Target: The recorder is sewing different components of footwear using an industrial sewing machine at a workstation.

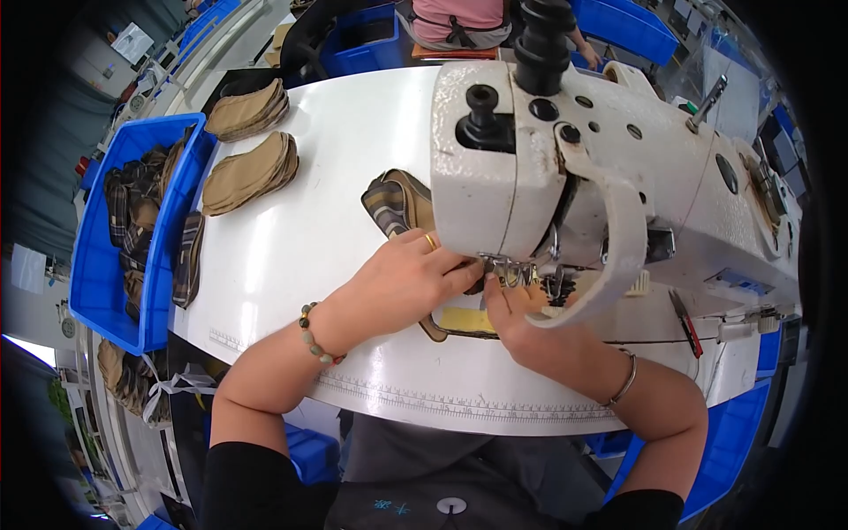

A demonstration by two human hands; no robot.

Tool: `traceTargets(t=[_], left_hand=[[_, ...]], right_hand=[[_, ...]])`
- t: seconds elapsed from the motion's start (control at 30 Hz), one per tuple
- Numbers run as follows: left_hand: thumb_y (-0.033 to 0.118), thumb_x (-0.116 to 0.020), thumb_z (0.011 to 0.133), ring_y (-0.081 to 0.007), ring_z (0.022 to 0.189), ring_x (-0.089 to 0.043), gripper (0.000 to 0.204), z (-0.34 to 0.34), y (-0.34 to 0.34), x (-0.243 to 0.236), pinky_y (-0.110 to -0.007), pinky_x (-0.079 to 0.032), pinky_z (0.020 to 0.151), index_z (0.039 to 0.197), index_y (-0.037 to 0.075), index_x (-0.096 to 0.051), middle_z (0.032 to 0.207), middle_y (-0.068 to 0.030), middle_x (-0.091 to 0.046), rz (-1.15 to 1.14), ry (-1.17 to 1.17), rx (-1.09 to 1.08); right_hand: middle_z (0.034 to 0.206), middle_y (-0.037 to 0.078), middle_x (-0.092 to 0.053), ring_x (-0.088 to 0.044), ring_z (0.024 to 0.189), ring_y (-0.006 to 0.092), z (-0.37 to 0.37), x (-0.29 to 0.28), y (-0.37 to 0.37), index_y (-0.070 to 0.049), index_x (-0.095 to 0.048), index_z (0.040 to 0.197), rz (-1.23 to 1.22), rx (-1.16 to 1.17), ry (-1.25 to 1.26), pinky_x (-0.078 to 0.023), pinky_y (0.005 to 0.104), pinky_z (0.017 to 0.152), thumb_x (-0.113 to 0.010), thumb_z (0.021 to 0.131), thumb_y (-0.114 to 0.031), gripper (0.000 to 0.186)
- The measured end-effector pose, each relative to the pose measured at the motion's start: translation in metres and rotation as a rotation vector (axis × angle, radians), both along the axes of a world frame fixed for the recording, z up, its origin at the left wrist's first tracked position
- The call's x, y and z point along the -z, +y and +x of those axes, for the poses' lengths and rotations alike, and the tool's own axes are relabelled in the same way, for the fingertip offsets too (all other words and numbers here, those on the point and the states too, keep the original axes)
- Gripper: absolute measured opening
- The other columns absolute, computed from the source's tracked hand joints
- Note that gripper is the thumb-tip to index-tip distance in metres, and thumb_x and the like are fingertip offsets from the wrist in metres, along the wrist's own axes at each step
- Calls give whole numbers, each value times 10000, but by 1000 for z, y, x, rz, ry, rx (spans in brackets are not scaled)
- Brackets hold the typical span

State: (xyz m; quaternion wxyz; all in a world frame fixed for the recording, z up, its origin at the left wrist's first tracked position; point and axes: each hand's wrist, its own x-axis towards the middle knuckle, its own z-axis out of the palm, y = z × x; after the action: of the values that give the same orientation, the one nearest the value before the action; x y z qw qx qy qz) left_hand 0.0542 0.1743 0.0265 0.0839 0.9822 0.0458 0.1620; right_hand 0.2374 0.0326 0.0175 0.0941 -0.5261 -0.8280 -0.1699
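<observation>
Beneath the needle area of a white sewing machine (486,194), both my hands work at a curved plaid and tan fabric piece (397,201). My left hand (397,283), with a ring and a beaded bracelet, is closed, its thumb and fingers pinching the fabric beside the presser foot (508,269). My right hand (539,331), wearing a metal bangle, has its fingers bent at the fabric's edge close to the left fingertips. The machine's arm partly covers those fingers. A yellow patch (464,319) shows between the hands on the machine bed.
Two stacks of tan fabric pieces, a farther stack (247,110) and a nearer stack (250,174), lie on the white table (336,115). To the left, a blue bin (88,274) holds plaid pieces. Red-handled snips (686,324) lie at right. Another person (455,22) sits beyond the table.
</observation>
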Motion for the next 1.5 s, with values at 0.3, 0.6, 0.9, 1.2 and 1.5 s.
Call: traceTargets(t=[0.3, 0.6, 0.9, 1.2, 1.5], left_hand=[[106, -637, 759, -215, 932, -618, 315, 3, -12, -14, -318, -515, 804, 1061, 38, -695, 946, -36, -628, 121, 38, -46], [116, -639, 770, -207, 866, -631, 292, 3, -16, -11, -317, -517, 761, 1050, 53, -695, 859, -24, -606, 163, 78, -111], [150, -660, 675, -153, 910, -595, 215, -1, -18, -9, -307, -468, 806, 868, 96, -735, 943, 20, -644, 416, -309, -78], [110, -659, 718, -205, 971, -638, 287, 2, -23, -9, -347, -503, 871, 986, 20, -704, 990, -55, -687, 271, -130, -57], [121, -661, 726, -218, 973, -678, 328, -1, -15, -7, -328, -545, 841, 1034, 12, -691, 1041, -96, -708, 221, -74, -8]], right_hand=[[787, 87, -655, -656, 721, 229, 3, 26, 1, -35, -680, 1006, -59, 2, 261, -512, 355, 600, -674, 700, -75, 309], [764, 41, -569, -558, 690, 214, 9, 52, 0, -116, -702, 941, 133, -27, 459, -439, 366, 593, -704, 720, -90, 223], [699, 83, -668, -659, 603, 268, 1, 23, 13, -56, -637, 730, 123, 25, 608, -523, 400, 538, -671, 782, -87, 70], [716, 75, -664, -680, 652, 243, -4, 21, 10, -54, -660, 843, 78, 62, 373, -543, 367, 567, -663, 752, -60, 91], [614, 36, -577, -588, 497, 174, -4, 12, 1, -38, -647, 804, 140, -43, 95, -497, 332, 482, -640, 642, -58, 163]])
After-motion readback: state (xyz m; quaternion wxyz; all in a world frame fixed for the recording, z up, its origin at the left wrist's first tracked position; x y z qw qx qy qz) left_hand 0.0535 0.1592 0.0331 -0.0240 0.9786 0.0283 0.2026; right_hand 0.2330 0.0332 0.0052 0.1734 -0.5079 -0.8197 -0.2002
